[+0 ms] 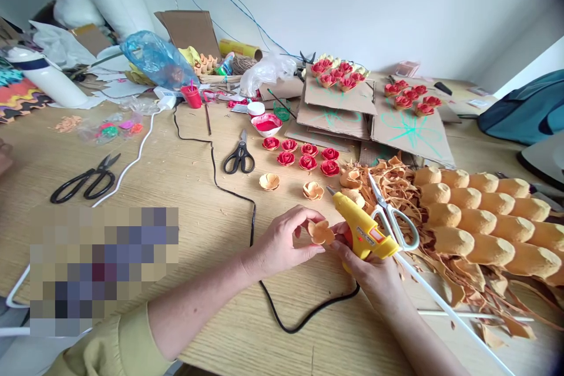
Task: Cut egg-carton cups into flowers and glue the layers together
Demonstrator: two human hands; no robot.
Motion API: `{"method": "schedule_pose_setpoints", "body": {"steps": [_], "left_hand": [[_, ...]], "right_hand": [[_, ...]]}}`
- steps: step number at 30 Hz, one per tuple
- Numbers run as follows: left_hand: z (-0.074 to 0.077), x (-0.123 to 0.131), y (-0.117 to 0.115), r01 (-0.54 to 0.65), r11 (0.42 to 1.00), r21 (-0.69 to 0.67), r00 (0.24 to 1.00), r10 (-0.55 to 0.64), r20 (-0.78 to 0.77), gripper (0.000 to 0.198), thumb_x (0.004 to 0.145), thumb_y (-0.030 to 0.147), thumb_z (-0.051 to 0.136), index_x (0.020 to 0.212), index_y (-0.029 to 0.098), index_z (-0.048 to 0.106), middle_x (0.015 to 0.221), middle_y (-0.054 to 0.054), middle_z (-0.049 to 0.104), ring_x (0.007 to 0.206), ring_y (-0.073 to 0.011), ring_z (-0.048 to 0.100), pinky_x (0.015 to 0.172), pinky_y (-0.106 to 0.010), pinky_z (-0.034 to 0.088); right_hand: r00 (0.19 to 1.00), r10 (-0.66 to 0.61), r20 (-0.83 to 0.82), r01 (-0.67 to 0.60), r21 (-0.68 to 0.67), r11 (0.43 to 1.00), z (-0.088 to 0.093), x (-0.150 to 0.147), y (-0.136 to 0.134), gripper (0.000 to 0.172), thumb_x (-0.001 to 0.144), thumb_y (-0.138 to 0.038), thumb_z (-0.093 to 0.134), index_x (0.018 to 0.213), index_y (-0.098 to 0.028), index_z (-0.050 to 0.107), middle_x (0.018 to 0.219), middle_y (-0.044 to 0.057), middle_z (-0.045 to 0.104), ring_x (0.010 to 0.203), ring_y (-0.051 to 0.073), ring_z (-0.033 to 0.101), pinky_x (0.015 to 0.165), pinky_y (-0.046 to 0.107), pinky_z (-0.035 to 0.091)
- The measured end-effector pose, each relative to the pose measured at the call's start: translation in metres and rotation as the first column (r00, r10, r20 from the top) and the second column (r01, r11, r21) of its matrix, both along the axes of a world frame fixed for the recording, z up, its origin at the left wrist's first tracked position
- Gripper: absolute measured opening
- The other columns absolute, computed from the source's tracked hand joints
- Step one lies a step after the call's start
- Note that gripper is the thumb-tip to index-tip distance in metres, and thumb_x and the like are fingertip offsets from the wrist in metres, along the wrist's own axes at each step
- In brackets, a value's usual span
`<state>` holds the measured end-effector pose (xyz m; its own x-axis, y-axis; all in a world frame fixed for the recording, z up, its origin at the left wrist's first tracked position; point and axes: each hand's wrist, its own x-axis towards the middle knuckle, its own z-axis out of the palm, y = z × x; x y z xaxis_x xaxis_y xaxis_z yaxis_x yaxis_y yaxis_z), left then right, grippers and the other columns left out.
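Near the middle of the table, my left hand (286, 238) has its fingers closed on an orange paper-pulp flower (321, 232). In my right hand (372, 270) is a yellow hot glue gun (362, 224), its nozzle pointing up and left; the fingertips of this hand are also close by the flower. Whether they touch it I cannot tell. Beyond my hands sit two unpainted flowers (269, 182), with several red-painted roses (308, 163) behind them. White-handled scissors (390, 211) lie just right of the glue gun.
Orange egg-carton sheet (489, 217) and scraps (396, 188) cover the right side. Black scissors (239, 155) and another black pair (88, 179) lie left. A bowl of red paint (267, 123) stands behind the roses. Flowers sit on cardboard (339, 100). A black cord (291, 329) crosses the table.
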<state>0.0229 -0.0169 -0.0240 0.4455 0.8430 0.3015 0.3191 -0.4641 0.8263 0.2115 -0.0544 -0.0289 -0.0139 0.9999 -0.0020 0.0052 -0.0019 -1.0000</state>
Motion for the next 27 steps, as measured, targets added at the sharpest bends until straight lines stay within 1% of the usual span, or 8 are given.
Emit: {"method": "schedule_pose_setpoints", "body": {"steps": [3,5,7,9,12,16,21,27], "left_hand": [[-0.0002,-0.0006,0.0003,0.039,0.999,-0.010,0.998,-0.039,0.052,0.038,0.077,0.025,0.077,0.111,0.017,0.061,0.109,-0.009,0.067,0.085,-0.0162,0.062,0.066,-0.025,0.051],[-0.0003,-0.0015,0.0006,0.072,0.997,-0.033,0.993,-0.069,0.093,0.035,0.084,0.028,0.070,0.116,0.018,0.061,0.113,-0.011,0.065,0.090,-0.0175,0.063,0.070,-0.027,0.054],[-0.0004,-0.0027,0.0013,0.100,0.993,-0.067,0.987,-0.090,0.136,0.029,0.092,0.028,0.059,0.119,0.018,0.061,0.115,-0.011,0.064,0.098,-0.0192,0.063,0.078,-0.030,0.056],[-0.0008,-0.0041,0.0025,0.116,0.987,-0.109,0.980,-0.096,0.176,0.028,0.097,0.027,0.051,0.120,0.018,0.062,0.115,-0.012,0.064,0.105,-0.0210,0.062,0.087,-0.033,0.055],[-0.0022,-0.0054,0.0036,0.136,0.977,-0.167,0.972,-0.099,0.213,0.028,0.099,0.030,0.047,0.118,0.018,0.064,0.116,-0.011,0.065,0.108,-0.0224,0.062,0.088,-0.034,0.055],[-0.0044,-0.0051,0.0020,0.134,0.969,-0.207,0.966,-0.082,0.243,0.025,0.098,0.030,0.049,0.115,0.018,0.063,0.113,-0.011,0.065,0.102,-0.0207,0.065,0.082,-0.032,0.057],[-0.0019,-0.0045,-0.0010,0.147,0.974,-0.175,0.954,-0.093,0.283,0.021,0.095,0.022,0.053,0.114,0.017,0.061,0.114,-0.012,0.065,0.102,-0.0198,0.066,0.087,-0.033,0.058],[-0.0006,-0.0038,-0.0010,0.162,0.961,-0.225,0.946,-0.087,0.311,0.022,0.093,0.018,0.055,0.115,0.017,0.058,0.112,-0.011,0.066,0.103,-0.0193,0.067,0.091,-0.033,0.057]], "right_hand": [[1.000,0.000,0.007,0.000,-0.018,1.000,-0.0042,-0.0002,-0.0011,0.023,0.079,-0.042,0.076,0.092,-0.027,0.065,0.090,0.002,0.065,0.087,0.019,0.060,0.081,0.033,0.051],[1.000,-0.014,0.012,0.014,-0.021,1.000,-0.0060,-0.0002,-0.0011,0.025,0.078,-0.043,0.076,0.092,-0.026,0.065,0.089,0.002,0.065,0.086,0.019,0.060,0.081,0.033,0.051],[1.000,-0.028,0.005,0.028,-0.017,0.999,-0.0068,-0.0003,-0.0009,0.027,0.077,-0.044,0.076,0.092,-0.025,0.064,0.090,0.002,0.065,0.086,0.019,0.061,0.081,0.032,0.052],[0.999,-0.032,-0.004,0.032,-0.013,0.999,-0.0069,-0.0003,-0.0007,0.027,0.078,-0.044,0.076,0.093,-0.025,0.064,0.091,0.002,0.066,0.088,0.019,0.061,0.083,0.033,0.052],[0.999,-0.036,0.003,0.036,-0.006,0.999,-0.0064,-0.0004,-0.0010,0.026,0.080,-0.043,0.074,0.095,-0.025,0.064,0.094,0.003,0.066,0.091,0.019,0.062,0.085,0.034,0.051],[0.997,-0.058,0.049,0.057,0.019,0.998,-0.0039,-0.0008,-0.0021,0.024,0.082,-0.044,0.073,0.094,-0.025,0.064,0.093,0.003,0.067,0.091,0.020,0.062,0.086,0.035,0.051],[0.995,-0.060,0.074,0.058,0.039,0.998,-0.0007,0.0002,-0.0034,0.021,0.083,-0.043,0.072,0.092,-0.025,0.065,0.093,0.002,0.068,0.091,0.020,0.062,0.087,0.035,0.050],[0.994,-0.085,0.066,0.083,0.041,0.996,-0.0013,0.0005,-0.0056,0.020,0.083,-0.041,0.072,0.094,-0.026,0.066,0.094,0.003,0.068,0.094,0.020,0.062,0.090,0.035,0.048]]}}
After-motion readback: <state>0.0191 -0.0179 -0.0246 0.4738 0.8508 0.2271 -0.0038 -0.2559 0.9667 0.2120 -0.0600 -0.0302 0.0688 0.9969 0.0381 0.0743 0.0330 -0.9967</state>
